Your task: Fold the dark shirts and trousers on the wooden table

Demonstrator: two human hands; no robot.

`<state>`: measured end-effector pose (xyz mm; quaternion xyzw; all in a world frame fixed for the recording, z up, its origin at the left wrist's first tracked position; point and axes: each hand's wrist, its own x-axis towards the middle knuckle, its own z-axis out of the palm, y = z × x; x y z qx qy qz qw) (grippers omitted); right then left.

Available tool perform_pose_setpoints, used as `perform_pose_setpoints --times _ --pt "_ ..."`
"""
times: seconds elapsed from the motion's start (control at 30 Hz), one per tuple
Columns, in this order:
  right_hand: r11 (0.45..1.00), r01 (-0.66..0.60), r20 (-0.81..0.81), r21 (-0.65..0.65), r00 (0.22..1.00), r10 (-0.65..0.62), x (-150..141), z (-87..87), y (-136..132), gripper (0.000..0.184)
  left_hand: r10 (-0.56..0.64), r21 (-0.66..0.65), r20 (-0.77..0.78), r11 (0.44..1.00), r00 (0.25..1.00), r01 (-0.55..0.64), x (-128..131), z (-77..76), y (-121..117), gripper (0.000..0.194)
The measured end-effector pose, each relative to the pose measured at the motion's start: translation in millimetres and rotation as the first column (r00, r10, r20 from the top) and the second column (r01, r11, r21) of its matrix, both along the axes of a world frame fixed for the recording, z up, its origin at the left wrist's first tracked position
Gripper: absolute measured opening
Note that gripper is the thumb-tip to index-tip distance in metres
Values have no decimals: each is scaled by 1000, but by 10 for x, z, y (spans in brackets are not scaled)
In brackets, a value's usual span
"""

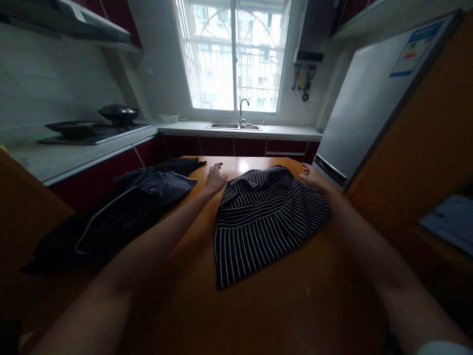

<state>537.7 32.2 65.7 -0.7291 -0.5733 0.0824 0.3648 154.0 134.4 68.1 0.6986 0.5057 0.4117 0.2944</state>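
A black garment with white stripes (258,222) lies spread on the wooden table (281,301), its far edge rumpled and partly folded over. My left hand (215,179) is just beyond its upper left corner, fingers apart and holding nothing. On the other side, my right hand (311,176) hovers by the garment's upper right edge, its fingers spread with nothing between them. Whether either hand touches the cloth is hard to tell. Left of my left forearm lies a heap of dark clothes (121,212) with pale piping.
Behind the table runs a counter (185,126) with a sink (225,126) and faucet (242,111) under a window. A stove with a pan (118,112) stands at left, a fridge (364,93) at right. Folded light-blue cloth (451,222) lies at far right.
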Motion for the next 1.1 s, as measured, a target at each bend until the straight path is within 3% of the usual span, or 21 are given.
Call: perform_pose_setpoints --times 0.03,0.1,0.2,0.3,0.43,0.53,0.6,0.67,0.7,0.8,0.83,0.87,0.97,1.0,1.1 --pt "998 -61 0 16 998 61 -71 -61 16 51 -47 96 -79 994 996 54 48 -71 -78 40" --pt "973 -226 34 -38 973 228 -205 -212 -6 42 -199 215 -305 938 931 271 138 -257 -298 26" --pt "862 -452 95 -229 871 482 -363 -391 -103 41 -391 116 -554 838 735 533 267 -525 -643 33" --pt "793 -454 151 -406 823 548 -486 -392 -206 49 -399 40 -656 829 640 558 370 -645 -850 50" --pt "826 -358 379 -436 760 529 -689 -170 -443 21 -391 95 -648 809 653 580 404 -552 -962 35" --pt "881 -334 535 -335 703 470 -916 -43 -817 16 -322 223 -705 745 632 628 310 -397 -1099 36" --pt "884 -336 579 -325 668 467 -1088 -29 -1153 16 -224 306 -767 695 601 651 180 -307 -1254 32" --pt "843 -381 552 -380 637 537 -1246 -51 -1509 20 -199 291 -821 662 536 691 11 -232 -1449 27" --pt "803 -419 509 -423 624 593 -1312 -65 -1677 21 -246 225 -844 646 477 730 -78 -195 -1554 25" --pt "645 -523 315 -557 586 747 -1439 -92 -2065 20 -506 -105 -832 546 227 831 -285 -73 -1846 21" --pt "600 -544 261 -586 575 775 -1461 -96 -2146 19 -565 -169 -805 512 182 842 -311 -36 -1925 24" --pt "568 -558 222 -604 567 793 -1477 -99 -2203 19 -590 -175 -785 505 190 845 -309 -10 -1993 29" --pt "521 -596 173 -611 542 822 -1534 -107 -2268 20 -515 1 -775 580 367 815 -159 -23 -2130 53" --pt "503 -611 150 -611 534 832 -1562 -107 -2271 20 -482 42 -781 593 396 804 -80 -57 -2156 64" --pt "424 -673 26 -607 516 856 -1662 -84 -2291 21 -460 -15 -826 596 326 803 146 -185 -2202 78"
